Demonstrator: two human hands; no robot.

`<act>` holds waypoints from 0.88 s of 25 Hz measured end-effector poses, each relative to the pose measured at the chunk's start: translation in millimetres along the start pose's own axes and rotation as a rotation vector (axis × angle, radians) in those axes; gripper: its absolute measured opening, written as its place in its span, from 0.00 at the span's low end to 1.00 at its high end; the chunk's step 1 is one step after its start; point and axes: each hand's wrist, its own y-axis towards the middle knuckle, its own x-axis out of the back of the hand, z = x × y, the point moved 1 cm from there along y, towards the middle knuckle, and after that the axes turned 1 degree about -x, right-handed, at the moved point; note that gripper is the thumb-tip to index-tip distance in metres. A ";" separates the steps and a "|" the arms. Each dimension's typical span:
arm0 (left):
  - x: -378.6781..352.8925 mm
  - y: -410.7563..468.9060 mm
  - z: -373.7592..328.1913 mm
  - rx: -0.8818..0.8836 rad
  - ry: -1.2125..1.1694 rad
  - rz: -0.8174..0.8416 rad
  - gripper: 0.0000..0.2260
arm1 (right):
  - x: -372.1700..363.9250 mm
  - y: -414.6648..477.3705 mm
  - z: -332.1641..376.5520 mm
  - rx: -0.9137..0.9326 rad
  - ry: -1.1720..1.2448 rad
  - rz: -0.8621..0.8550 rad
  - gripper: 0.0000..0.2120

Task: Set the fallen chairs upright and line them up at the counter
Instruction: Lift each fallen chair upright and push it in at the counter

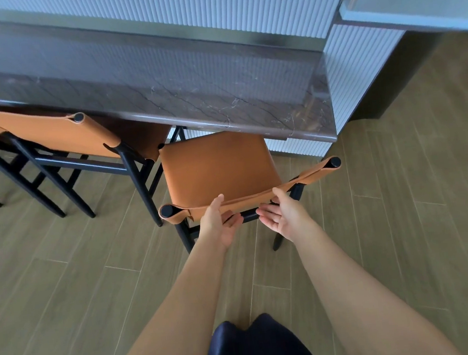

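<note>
An upright chair point(217, 167) with an orange leather seat and black frame stands in front of me, its seat partly under the dark marble counter point(160, 78). My left hand point(220, 224) and my right hand point(285, 218) are at the chair's backrest strap, palms facing each other, fingers spread; only the thumbs rest on the strap's top edge. A second matching chair point(60, 134) stands upright on the left, tucked against the counter. Part of a third chair shows at the far left edge.
The counter runs from the upper left to its corner at the right point(328, 128), backed by a ribbed pale panel point(210, 5). A pale cabinet point(425, 4) sits at the upper right. Wood-look floor point(415, 202) lies open to the right and behind me.
</note>
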 end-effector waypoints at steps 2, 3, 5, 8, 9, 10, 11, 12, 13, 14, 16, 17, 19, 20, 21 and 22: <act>-6.1 5.2 -2.4 -0.004 -0.036 -0.024 0.18 | 3.7 5.1 10.1 -0.009 0.015 -0.023 0.16; -8.4 9.0 -2.6 -0.006 -0.056 -0.039 0.17 | 4.7 8.1 15.4 -0.015 0.022 -0.020 0.17; -12.6 15.9 -4.5 -0.006 -0.085 -0.070 0.16 | 3.7 15.4 26.3 -0.023 0.041 -0.004 0.18; -19.4 29.7 -11.0 -0.003 -0.055 -0.192 0.14 | -1.6 30.1 42.7 -0.060 0.049 0.005 0.19; -21.3 32.8 -12.1 -0.003 -0.073 -0.232 0.14 | -3.4 34.7 47.2 -0.077 0.049 0.007 0.19; -22.7 35.1 -12.6 -0.006 -0.111 -0.255 0.15 | -4.4 38.7 50.6 -0.094 0.059 0.009 0.19; -24.1 36.5 -12.7 -0.013 -0.156 -0.266 0.16 | -5.1 42.6 52.8 -0.113 0.082 0.013 0.18; -25.7 37.5 -11.9 -0.019 -0.186 -0.275 0.17 | -4.6 46.2 53.9 -0.131 0.122 0.017 0.18; -25.7 37.9 -11.2 -0.023 -0.192 -0.287 0.18 | -3.1 48.7 53.6 -0.145 0.168 0.021 0.17; -25.2 39.2 -10.3 -0.028 -0.181 -0.300 0.17 | -0.8 51.2 52.9 -0.161 0.204 0.026 0.17; -24.3 43.2 -11.2 -0.030 -0.146 -0.323 0.14 | 4.4 55.6 53.5 -0.194 0.243 0.052 0.17; -24.5 45.1 -13.3 -0.032 -0.136 -0.326 0.13 | 5.8 57.5 54.8 -0.200 0.250 0.066 0.16; -27.4 48.7 -19.5 -0.045 -0.145 -0.315 0.14 | 3.6 61.0 61.6 -0.194 0.246 0.088 0.14; -29.7 50.0 -22.8 -0.052 -0.166 -0.301 0.15 | 0.4 62.5 66.0 -0.190 0.243 0.097 0.13; -32.1 51.1 -26.2 -0.060 -0.186 -0.289 0.15 | -4.2 64.6 70.4 -0.189 0.241 0.104 0.12; -33.9 51.4 -28.6 -0.065 -0.196 -0.286 0.16 | -7.5 65.7 73.3 -0.189 0.243 0.106 0.10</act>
